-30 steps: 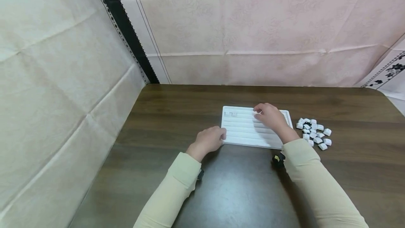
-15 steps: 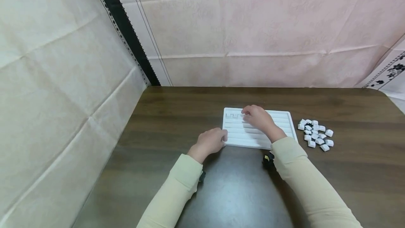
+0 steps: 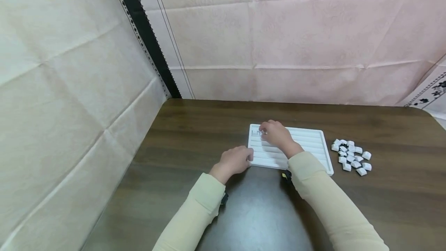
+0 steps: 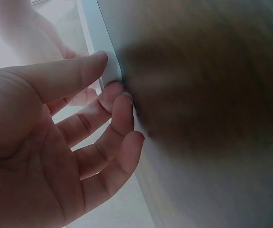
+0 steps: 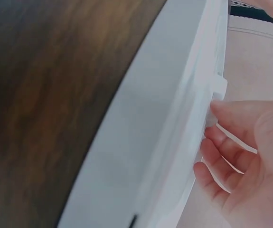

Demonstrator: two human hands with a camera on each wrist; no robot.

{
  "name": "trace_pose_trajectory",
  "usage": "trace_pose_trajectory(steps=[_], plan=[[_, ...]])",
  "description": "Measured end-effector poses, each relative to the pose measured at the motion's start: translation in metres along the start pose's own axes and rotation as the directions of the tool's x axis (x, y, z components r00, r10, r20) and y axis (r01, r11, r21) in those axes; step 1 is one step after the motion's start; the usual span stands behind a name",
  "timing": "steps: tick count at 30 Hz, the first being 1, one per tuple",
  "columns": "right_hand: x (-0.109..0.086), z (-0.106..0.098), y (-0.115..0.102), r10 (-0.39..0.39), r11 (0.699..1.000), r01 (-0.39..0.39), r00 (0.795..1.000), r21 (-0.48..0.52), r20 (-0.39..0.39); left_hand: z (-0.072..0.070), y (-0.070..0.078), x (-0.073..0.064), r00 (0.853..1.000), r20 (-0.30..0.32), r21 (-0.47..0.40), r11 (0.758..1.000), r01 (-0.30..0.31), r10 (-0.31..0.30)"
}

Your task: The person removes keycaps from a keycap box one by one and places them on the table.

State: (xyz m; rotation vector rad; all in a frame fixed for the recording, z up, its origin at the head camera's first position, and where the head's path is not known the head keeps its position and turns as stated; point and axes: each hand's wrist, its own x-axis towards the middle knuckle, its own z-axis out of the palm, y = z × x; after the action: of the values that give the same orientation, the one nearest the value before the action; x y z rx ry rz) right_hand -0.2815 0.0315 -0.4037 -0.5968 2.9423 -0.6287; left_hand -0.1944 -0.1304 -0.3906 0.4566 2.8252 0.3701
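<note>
A white board [image 3: 306,138] with raised horizontal ridges lies on the brown table. My left hand [image 3: 236,160] grips its near left corner; in the left wrist view the thumb and curled fingers [image 4: 119,114] pinch the board's edge [image 4: 110,66]. Over the board's far left part is my right hand [image 3: 277,134]. In the right wrist view, its thumb and fingers pinch a small white block [image 5: 211,117] against the board, beside another white block [image 5: 220,86]. Fine line-like marks show at the board's far left corner, partly behind the right hand.
To the right of the board, several small white blocks [image 3: 350,156] lie in a loose pile on the table [image 3: 390,196]. Pale cloth [image 3: 313,49] hangs behind the table and along its left side.
My right hand has moved left across the board towards its far left corner. The left hand keeps its grip on the near left corner. The head view has tilted up slightly.
</note>
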Motion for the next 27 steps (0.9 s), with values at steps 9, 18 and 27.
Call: trace_pose_trajectory(steps=[9, 18, 27], plan=[[0.002, 0.004, -0.002, 0.019, 0.998, -0.02, 0.999, -0.051, -0.029, -0.001, 0.001, -0.001, 1.0, 0.006, -0.007, 1.0, 0.01, -0.01], [-0.002, -0.003, 0.002, 0.014, 1.0, -0.015, 0.999, -0.013, -0.041, -0.003, 0.002, 0.0, 1.0, 0.012, -0.004, 1.0, 0.015, -0.015], [-0.014, -0.016, 0.016, -0.003, 1.0, 0.004, 0.998, 0.011, -0.07, -0.001, 0.002, 0.0, 0.999, 0.019, -0.015, 0.999, 0.031, -0.031]])
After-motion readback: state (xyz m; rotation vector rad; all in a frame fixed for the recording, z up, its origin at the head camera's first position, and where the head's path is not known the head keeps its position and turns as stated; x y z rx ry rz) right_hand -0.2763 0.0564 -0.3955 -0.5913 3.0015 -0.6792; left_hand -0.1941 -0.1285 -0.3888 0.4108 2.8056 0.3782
